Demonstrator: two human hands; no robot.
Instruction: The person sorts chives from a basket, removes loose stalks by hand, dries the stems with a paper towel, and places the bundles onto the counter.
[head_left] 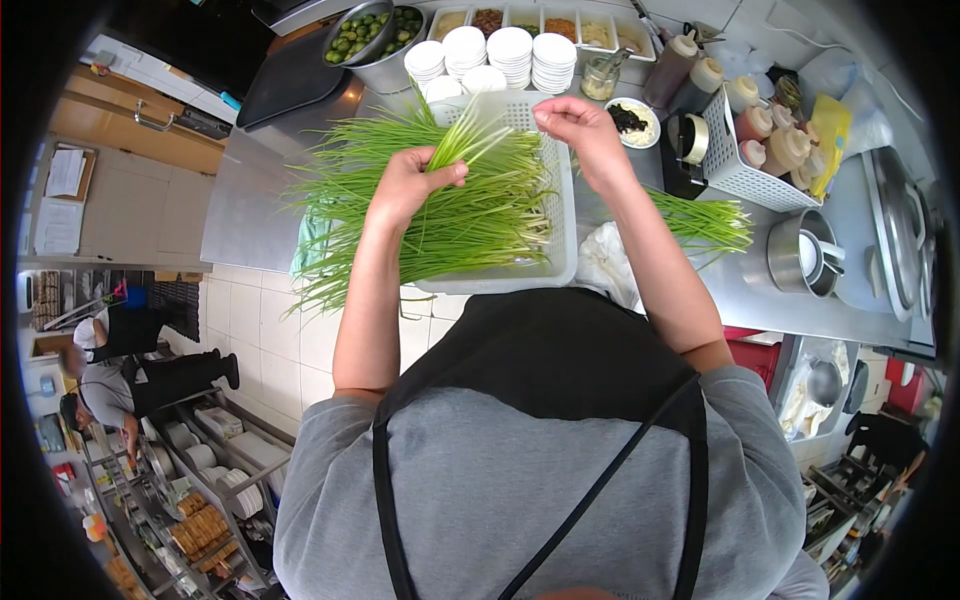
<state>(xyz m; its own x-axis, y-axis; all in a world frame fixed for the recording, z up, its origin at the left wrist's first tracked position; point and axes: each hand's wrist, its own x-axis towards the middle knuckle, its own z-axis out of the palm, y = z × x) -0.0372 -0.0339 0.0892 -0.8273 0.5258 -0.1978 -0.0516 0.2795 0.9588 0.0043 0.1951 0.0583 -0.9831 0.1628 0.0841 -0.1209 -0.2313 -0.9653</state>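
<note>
My left hand [412, 186] is closed round a small bunch of chives [462, 142], their pale ends pointing up and right. It is raised over a white plastic crate [566, 225] heaped with long chives [440, 232], whose green tips hang over the crate's left side. To the right of the bunch and apart from it is my right hand [585, 138], thumb and fingertips pinched together near the crate's upper right corner. Anything between those fingertips is too small to make out. A second pile of chives [702, 220] lies on the counter beyond my right forearm.
Stacked white lids [510, 55] and a bowl of green citrus [362, 38] stand behind the crate. A small bowl of dark and white food [633, 122], a basket of sauce bottles [765, 150] and a metal pot [800, 252] are rightward. Co-workers [120, 385] stand at far left.
</note>
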